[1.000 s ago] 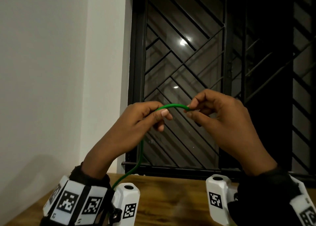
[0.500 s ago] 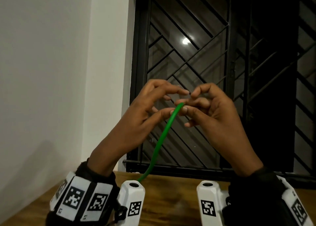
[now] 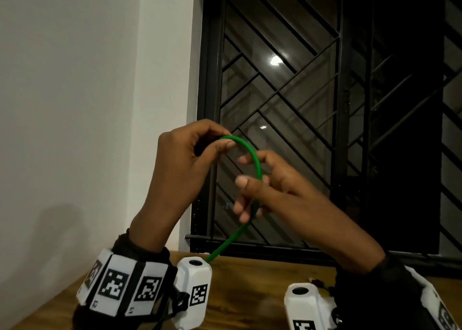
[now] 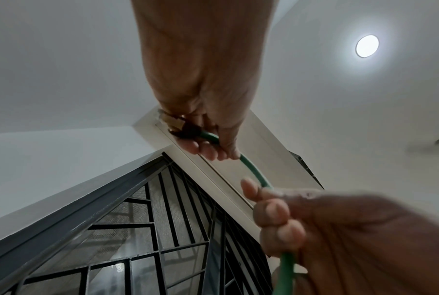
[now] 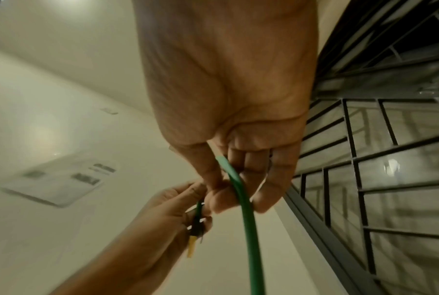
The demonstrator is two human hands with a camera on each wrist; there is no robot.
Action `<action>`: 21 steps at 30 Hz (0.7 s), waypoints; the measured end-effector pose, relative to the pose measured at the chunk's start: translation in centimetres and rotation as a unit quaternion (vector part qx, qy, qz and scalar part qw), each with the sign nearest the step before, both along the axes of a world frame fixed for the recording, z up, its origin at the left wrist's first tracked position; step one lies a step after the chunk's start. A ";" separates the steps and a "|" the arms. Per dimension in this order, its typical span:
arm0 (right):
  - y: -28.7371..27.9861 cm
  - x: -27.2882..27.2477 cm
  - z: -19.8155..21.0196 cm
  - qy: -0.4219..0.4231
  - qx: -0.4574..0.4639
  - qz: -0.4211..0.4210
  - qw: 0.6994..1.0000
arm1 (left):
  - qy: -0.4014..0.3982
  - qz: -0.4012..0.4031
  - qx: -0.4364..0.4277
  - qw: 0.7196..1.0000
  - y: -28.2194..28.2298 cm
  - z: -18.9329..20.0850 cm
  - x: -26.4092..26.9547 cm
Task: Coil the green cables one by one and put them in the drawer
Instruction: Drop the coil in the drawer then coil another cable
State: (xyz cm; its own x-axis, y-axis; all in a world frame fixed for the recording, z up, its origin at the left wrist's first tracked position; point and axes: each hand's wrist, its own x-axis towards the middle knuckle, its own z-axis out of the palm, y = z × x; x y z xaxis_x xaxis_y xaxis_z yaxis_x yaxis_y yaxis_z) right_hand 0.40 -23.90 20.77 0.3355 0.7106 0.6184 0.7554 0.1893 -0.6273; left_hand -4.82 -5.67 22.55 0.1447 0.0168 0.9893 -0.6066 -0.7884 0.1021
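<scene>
A green cable (image 3: pixel 252 152) arcs between both raised hands in front of the window. My left hand (image 3: pixel 200 144) pinches the cable's end near its dark plug with a yellow tip (image 5: pixel 191 246) (image 4: pixel 172 124). From there the cable (image 4: pixel 253 171) bends over and down through my right hand (image 3: pixel 252 187), whose thumb and fingers curl round it (image 5: pixel 238 183). Below the right hand the cable (image 3: pixel 225 244) runs down toward the wooden table and goes out of sight behind the left wrist camera. No drawer is in view.
A wooden table (image 3: pixel 250 292) lies below the hands. A black window grille (image 3: pixel 300 104) stands right behind them, a white wall (image 3: pixel 75 104) on the left. A small dark and red object (image 3: pixel 317 282) lies on the table by the right wrist.
The left hand has risen and now pinches the cable end higher up. The right hand has slid down the cable, so the straight run has become a downward arc.
</scene>
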 end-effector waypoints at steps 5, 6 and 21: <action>-0.7 3.8 -0.2 -0.108 0.074 -0.207 0.969 | 0.074 -0.014 -0.027 0.997 -0.3 -0.1 0.1; -1.2 4.6 -0.1 -0.142 0.082 -0.260 0.952 | 0.108 -0.037 -0.029 0.993 -0.6 -0.1 0.0; -0.1 5.3 -0.4 0.051 0.087 -0.106 0.989 | 0.227 -0.469 -0.059 0.851 -3.1 -0.5 -0.3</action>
State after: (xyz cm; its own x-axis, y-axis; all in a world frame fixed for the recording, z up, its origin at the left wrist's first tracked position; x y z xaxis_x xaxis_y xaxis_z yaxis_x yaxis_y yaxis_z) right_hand 5.74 -23.97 20.35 0.5330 0.5038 0.6797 0.7238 0.1445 -0.6747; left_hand -5.17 -8.82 22.03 0.5163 -0.2225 0.8270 -0.8405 0.0538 0.5391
